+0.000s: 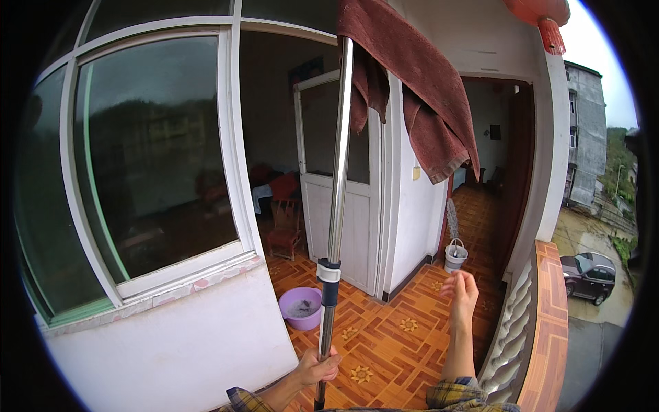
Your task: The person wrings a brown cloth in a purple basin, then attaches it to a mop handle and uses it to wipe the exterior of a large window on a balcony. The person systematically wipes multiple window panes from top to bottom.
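Note:
A telescopic metal pole point(342, 170) stands nearly upright before me, with a white and dark clamp collar partway up. My left hand point(318, 366) is closed around its lower section. A dark red towel point(412, 67) hangs draped over the pole's top end, its folds drooping to the right; what holds it up there is hidden. My right hand point(462, 289) is raised to the right of the pole, touching neither pole nor towel. Its fingers are loosely curled, and whether anything is between them I cannot tell.
A purple basin point(301, 309) of sudsy water sits on the tiled floor left of the pole. Farther off stands a white bucket point(455, 256) by a doorway. A sliding window point(154, 154) is on the left, a tiled balcony railing point(548, 319) on the right, a red lantern point(551, 20) above.

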`<state>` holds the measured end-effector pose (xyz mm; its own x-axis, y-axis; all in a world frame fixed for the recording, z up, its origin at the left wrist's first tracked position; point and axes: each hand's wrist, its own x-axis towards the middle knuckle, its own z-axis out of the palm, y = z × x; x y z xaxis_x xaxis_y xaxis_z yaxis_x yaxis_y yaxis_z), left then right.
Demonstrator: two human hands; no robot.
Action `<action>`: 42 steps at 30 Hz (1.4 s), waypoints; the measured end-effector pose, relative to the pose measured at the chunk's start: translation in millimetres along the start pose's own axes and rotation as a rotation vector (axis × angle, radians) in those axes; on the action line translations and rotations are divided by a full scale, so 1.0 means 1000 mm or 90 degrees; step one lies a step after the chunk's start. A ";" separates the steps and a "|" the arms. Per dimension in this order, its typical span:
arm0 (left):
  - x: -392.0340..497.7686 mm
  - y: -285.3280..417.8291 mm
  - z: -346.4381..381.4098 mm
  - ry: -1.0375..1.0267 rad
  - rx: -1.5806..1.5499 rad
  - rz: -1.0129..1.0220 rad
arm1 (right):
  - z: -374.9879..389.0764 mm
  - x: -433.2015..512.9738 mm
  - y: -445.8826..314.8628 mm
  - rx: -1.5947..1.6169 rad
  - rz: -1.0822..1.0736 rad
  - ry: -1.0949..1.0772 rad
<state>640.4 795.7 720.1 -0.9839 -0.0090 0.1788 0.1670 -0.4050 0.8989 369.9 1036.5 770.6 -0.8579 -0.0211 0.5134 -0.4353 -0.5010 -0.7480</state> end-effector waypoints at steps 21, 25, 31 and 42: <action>0.327 0.193 0.077 0.214 0.160 0.368 | 0.062 0.013 0.080 -0.295 -0.114 -0.402; 0.376 0.235 0.052 0.198 0.169 0.409 | 0.090 0.065 0.114 -0.303 -0.314 -0.324; 0.438 0.287 0.025 0.176 0.125 0.402 | 0.153 0.156 0.118 -0.358 -0.433 -0.249; 0.541 0.319 -0.018 0.220 0.119 0.378 | 0.178 0.270 0.138 -0.349 -0.444 -0.300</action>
<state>160.1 645.5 1097.0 -0.6816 -0.4817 0.5508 0.6593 -0.0778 0.7479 126.9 807.4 881.3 -0.2188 -0.2740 0.9365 -0.9671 -0.0670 -0.2455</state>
